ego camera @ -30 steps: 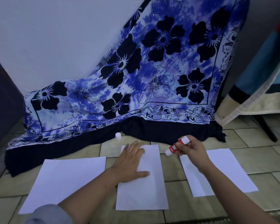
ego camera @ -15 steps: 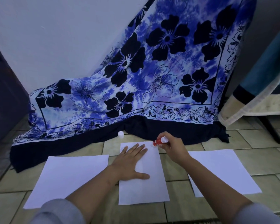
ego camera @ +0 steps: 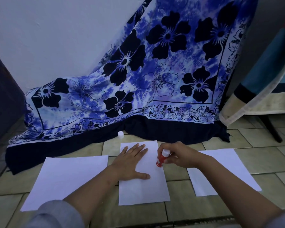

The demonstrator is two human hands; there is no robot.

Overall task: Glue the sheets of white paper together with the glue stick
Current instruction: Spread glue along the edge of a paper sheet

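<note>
Three white paper sheets lie side by side on the tiled floor: a left sheet (ego camera: 67, 180), a middle sheet (ego camera: 145, 190) and a right sheet (ego camera: 234, 163). My left hand (ego camera: 130, 163) presses flat on the upper part of the middle sheet, fingers straight. My right hand (ego camera: 179, 155) grips the red glue stick (ego camera: 161, 159) near the middle sheet's right edge, its lower end down on the paper. The glue stick's white cap (ego camera: 120, 134) stands on the floor beyond the middle sheet.
A blue floral cloth (ego camera: 138, 79) hangs down the wall and spreads over the floor just behind the sheets. A draped stand with a dark leg (ego camera: 270, 129) is at the right. A dark panel (ego camera: 2, 99) borders the left.
My right hand has brought the glue stick from the middle sheet's top edge down along its right side and turned it upright. My left hand stays pressed on the sheet.
</note>
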